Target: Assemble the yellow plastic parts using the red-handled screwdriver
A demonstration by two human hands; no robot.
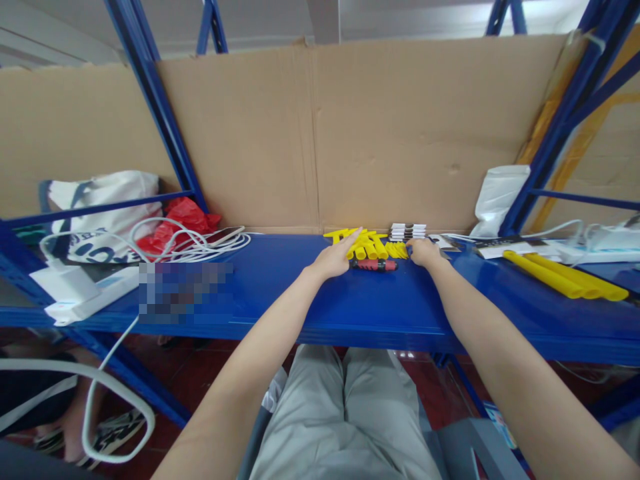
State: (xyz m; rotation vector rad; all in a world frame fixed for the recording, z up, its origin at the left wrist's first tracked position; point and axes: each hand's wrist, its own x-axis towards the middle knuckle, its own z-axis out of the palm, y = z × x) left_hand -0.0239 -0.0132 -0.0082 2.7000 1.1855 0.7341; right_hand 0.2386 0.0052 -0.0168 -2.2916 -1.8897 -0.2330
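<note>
My left hand (332, 257) lies with fingers stretched out against the left side of a pile of yellow plastic tube-like pieces (371, 249). Just in front of the pile is a red and black tool handle (375, 265), close to my left fingertips. My right hand (424, 253) is at the right of a row of small yellow pieces (397, 251), its fingers curled together. A small dark bit shows at its fingertips, too small to name. Behind them stands a stack of white and black small parts (407, 231).
The blue shelf top (280, 293) is backed by cardboard (390, 133). Long yellow tubes (565, 275) lie at the right, near a white pouch (500, 197). At left are a power strip (95, 297), white cables (215, 243), a red bag (180, 223) and a cloth bag (110, 200).
</note>
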